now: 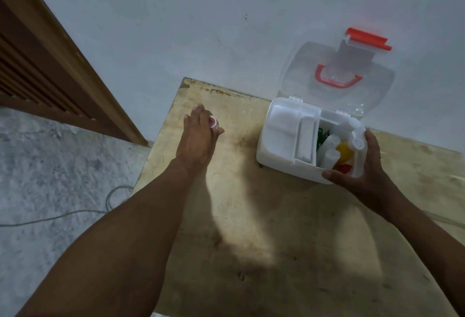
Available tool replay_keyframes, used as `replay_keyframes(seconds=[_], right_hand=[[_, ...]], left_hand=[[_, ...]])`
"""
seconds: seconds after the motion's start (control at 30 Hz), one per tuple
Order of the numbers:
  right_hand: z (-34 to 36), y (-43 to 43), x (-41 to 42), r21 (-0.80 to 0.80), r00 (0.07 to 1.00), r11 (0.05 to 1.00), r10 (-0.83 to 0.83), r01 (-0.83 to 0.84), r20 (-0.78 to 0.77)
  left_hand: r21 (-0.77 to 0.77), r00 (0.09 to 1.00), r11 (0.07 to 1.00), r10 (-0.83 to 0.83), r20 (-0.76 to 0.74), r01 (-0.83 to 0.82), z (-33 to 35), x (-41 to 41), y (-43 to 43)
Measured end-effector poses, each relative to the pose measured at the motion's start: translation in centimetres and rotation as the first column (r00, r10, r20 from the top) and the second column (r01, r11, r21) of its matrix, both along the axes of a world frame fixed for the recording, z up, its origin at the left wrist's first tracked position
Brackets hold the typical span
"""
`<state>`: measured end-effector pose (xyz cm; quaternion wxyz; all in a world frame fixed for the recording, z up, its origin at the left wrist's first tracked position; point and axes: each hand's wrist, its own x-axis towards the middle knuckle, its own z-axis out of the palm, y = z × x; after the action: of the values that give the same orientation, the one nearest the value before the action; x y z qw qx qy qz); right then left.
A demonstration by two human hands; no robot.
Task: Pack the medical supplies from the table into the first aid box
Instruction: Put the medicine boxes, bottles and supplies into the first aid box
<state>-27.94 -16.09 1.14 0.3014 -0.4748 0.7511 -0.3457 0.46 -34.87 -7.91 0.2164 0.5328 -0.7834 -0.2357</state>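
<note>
A small clear red-ringed bottle (pixel 213 123) is pinched by the left hand (pixel 198 138) on the worn wooden bench (pixel 251 216); the white plastic first aid box (pixel 279 140) is gripped by the right hand (pixel 364 173). From so slight a pinch, the bottle could be dropped.

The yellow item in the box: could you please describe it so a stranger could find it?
On the wooden table stands a white box with its clear lid raised. In its right compartment, among white bottles, sits the only yellow item.
</note>
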Motion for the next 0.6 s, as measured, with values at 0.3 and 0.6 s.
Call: replay_keyframes(seconds=[0.3, 0.6], right_hand=[[0.3, 0.4, 0.1, -0.022, 0.999, 1.000, 0.021, -0.020, 0.048], [-0.4, 0.7, -0.9, -0.077, 0.994, 0.997, 0.015, -0.006, 0.107]], left_hand=[[-0.007, 0.973, 0.998, 0.061, -0.222, -0.065, 6.1, -3.1, 1.6], [-0.161, 0.953, 0.983, -0.129, -0.273, 0.087, 12.6, -10.5, 4.4]])
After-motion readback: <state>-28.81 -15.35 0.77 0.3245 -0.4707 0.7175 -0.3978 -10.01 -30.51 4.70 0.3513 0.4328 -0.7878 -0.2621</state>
